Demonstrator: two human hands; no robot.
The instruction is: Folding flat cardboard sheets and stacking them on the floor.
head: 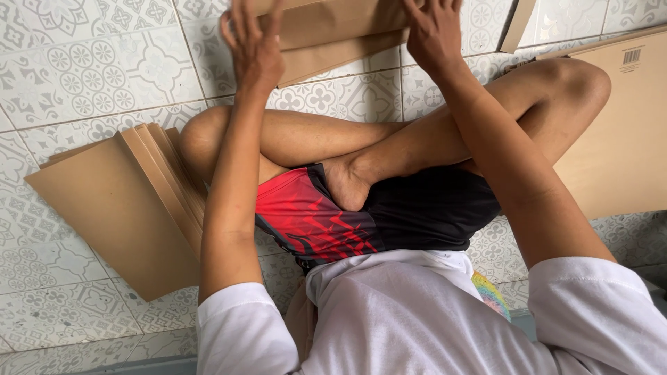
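stack [118, 208] of flat cardboard sheets sits fanned on the tiled floor [76, 76] at the left, looks untouched. left hand [253, 45] has fingers spread and pressed flat on a cardboard piece [326, 35] up top, just past the knees. right hand [434, 31] presses the same piece, fingers together-ish. it looks partly folded, not a finished box. another big sheet [618, 139] lies at right.

A floor [83, 76] of pale grey patterned tiles carries a fanned stack of flat brown cardboard sheets [125, 201] at the left, a folded cardboard piece [326, 38] at the top, and a larger cardboard sheet [625, 139] at the right.
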